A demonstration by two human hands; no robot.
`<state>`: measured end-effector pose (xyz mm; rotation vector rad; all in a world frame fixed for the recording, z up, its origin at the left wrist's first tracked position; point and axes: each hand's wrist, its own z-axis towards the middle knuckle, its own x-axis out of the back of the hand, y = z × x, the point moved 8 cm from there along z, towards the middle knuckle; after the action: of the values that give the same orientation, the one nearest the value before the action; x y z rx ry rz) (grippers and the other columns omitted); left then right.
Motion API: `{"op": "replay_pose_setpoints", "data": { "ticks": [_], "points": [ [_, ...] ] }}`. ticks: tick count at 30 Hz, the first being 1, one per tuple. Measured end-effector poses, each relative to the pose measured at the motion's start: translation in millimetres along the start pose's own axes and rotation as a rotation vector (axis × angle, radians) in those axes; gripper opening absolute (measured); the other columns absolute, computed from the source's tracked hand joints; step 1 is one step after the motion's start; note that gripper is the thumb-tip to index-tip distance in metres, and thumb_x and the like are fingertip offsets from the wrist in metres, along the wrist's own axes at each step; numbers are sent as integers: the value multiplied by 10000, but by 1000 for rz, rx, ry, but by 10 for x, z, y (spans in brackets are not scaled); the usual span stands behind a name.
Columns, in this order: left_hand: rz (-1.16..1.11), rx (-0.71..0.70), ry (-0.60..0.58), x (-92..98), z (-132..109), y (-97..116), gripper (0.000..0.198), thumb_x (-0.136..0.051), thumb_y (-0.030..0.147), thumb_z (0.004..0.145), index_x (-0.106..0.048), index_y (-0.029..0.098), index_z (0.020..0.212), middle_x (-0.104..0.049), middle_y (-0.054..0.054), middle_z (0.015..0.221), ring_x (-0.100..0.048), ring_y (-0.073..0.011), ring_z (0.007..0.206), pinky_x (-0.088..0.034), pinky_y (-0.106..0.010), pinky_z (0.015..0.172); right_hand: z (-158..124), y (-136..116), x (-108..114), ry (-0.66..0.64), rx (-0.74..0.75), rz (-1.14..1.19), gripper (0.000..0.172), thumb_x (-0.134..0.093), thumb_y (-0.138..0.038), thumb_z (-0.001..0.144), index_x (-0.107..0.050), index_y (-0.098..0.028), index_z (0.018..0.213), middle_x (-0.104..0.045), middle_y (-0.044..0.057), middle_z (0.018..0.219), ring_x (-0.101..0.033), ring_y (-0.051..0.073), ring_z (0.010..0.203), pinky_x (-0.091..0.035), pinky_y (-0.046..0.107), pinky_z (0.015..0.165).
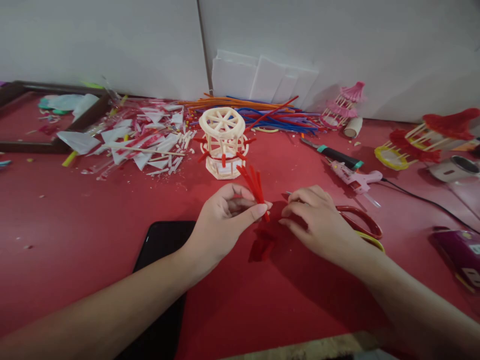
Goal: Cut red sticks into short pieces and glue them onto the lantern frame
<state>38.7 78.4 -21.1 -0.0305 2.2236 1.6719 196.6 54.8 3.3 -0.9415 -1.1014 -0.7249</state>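
My left hand (228, 220) pinches a small bundle of short red pipe cleaner pieces (256, 185) between thumb and fingers, their ends fanning upward. To its right, my right hand (313, 212) hovers low with curled fingers, thumb and forefinger slightly apart and nothing visible between them. Partly hidden beneath that hand lies a pair of scissors with red and yellow handles (362, 221). Behind the bundle stands a cream, lantern-like frame (222, 122) with red pieces sticking out around its middle. A dark red patch (261, 246) lies below the bundle; I cannot tell whether it is material or shadow.
A black phone (165, 245) lies under my left forearm. Paper and stick scraps (150, 132) spread at left, beside coloured pipe cleaners (258, 112). At right are a utility knife (339, 156), a pink glue gun (354, 177) with its cord, and a red-roofed model (427, 135).
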Motion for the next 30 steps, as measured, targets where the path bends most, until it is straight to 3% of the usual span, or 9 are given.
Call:
{"op": "replay_pose_setpoints", "data": {
  "ticks": [2, 5, 7, 11, 19, 30],
  "points": [
    [-25, 27, -25, -25, -6, -25, 352, -821, 217, 708, -480, 199, 795, -770, 5, 759, -733, -134, 779, -537, -212, 736, 3, -41, -12, -1, -41, 15, 128, -584, -222, 900, -661, -187, 803, -634, 86, 932, -532, 249, 923, -422, 424, 820],
    [-27, 51, -47, -50, -13, -52, 397, -815, 215, 718, -436, 209, 834, -781, -8, 789, -741, -146, 833, -533, -224, 771, -8, -49, 92, 127, -161, 227, 115, -560, -221, 912, -627, -188, 825, -615, 68, 936, -539, 222, 929, -431, 391, 835],
    [-2, 59, -42, -49, -16, -60, 399, -815, 213, 718, -437, 208, 847, -771, 9, 759, -730, -124, 774, -517, -201, 730, -23, -44, 128, 189, -231, 441, 127, -559, -276, 927, -619, -197, 849, -604, 54, 947, -559, 194, 913, -450, 349, 817],
    [58, 57, -22, -36, -29, -51, 389, -820, 223, 709, -453, 202, 838, -741, 35, 701, -683, -90, 654, -476, -175, 643, -26, -114, 82, 178, -271, 678, 143, -566, -299, 922, -634, -208, 834, -594, 30, 905, -575, 161, 842, -467, 302, 753],
    [85, 47, -30, -47, -27, -35, 387, -831, 252, 695, -470, 204, 828, -752, 23, 715, -720, -133, 703, -501, -201, 649, -52, -140, 70, 213, -324, 681, 107, -618, -261, 866, -671, -216, 785, -606, 21, 869, -589, 172, 899, -480, 291, 764],
    [29, 88, -63, -91, -42, -57, 383, -828, 230, 705, -476, 198, 852, -770, 4, 743, -728, -128, 704, -501, -193, 660, -56, -141, 65, 191, -347, 725, 128, -614, -243, 838, -648, -206, 720, -585, 4, 804, -556, 141, 755, -451, 297, 711]
  ]
}}
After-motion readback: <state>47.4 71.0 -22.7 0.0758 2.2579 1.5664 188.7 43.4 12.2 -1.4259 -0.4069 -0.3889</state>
